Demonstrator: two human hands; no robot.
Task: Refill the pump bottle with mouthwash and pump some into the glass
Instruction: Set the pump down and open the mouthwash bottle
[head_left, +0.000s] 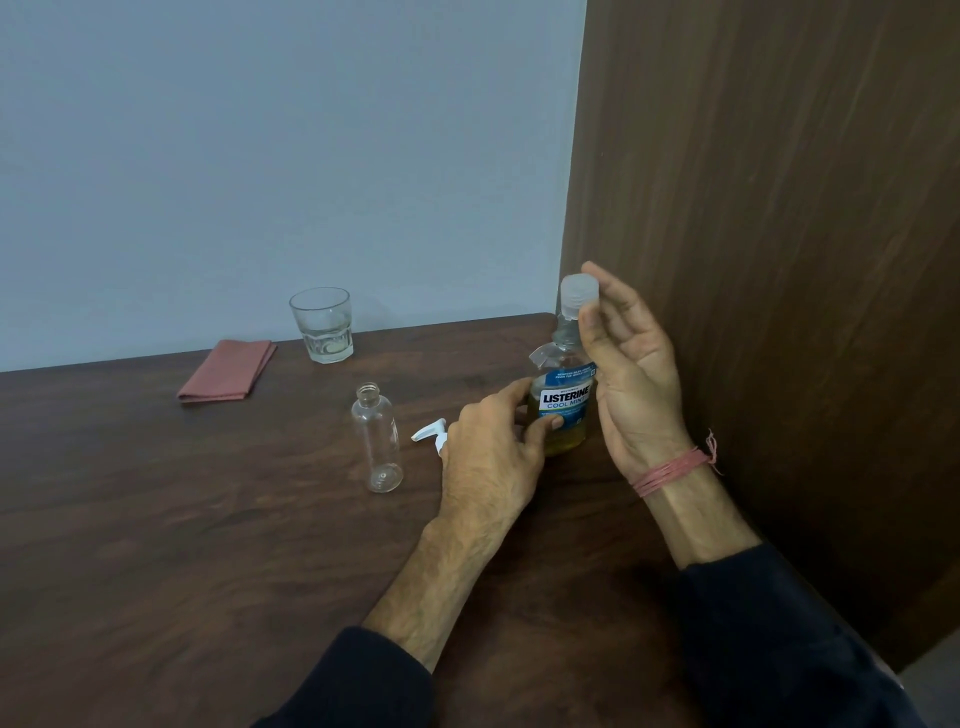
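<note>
A mouthwash bottle (563, 400) with a blue label and yellowish liquid stands at the table's right side. My left hand (493, 457) grips its lower body. My right hand (623, 358) pinches the frosted cap (577, 293) on top with thumb and fingers. An empty clear pump bottle (378, 439), its neck uncapped, stands left of my left hand. The white pump head (432, 434) lies on the table between them, partly hidden behind my left hand. A clear glass (323, 325) stands near the back wall.
A folded reddish cloth (228, 370) lies at the back left of the dark wooden table (182, 519). A brown wooden panel (779, 260) rises close on the right. A pale wall stands behind the table.
</note>
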